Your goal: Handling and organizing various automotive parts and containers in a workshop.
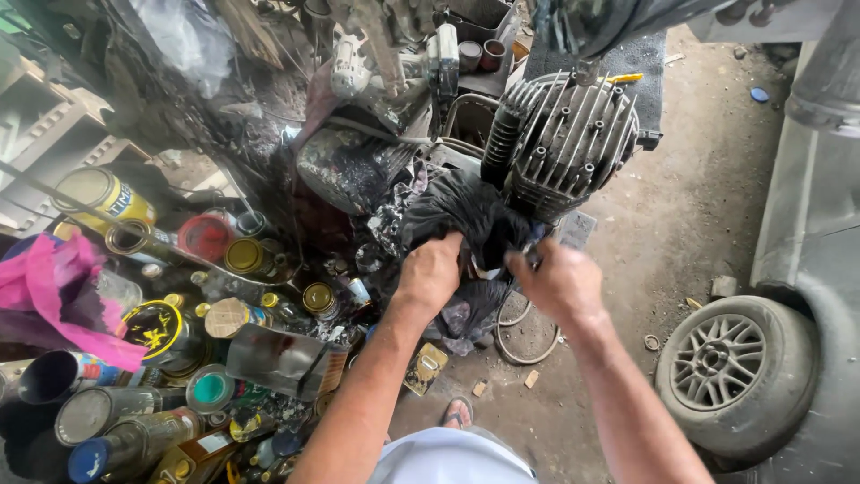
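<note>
Left of frame, cluttered heap of containers:
- Yellow cylindrical tin (pixel 100 195) lying on its side, upper left; yellow-and-blue label.
- Round black lid with yellow emblem (pixel 152 325), lower left.
- Blue-capped spray can (pixel 125 445) lying at bottom left.
- Teal-lidded round tin (pixel 211 389) just right of it.
- Gold-topped small tins (pixel 244 256), mid-heap.
- Flat rectangular metal can (pixel 285 360), silver with red smears.

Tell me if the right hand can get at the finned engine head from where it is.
Probably yes. The right hand sits just below the engine head, with only the black bag it grips between them; nothing else blocks the way.
</note>
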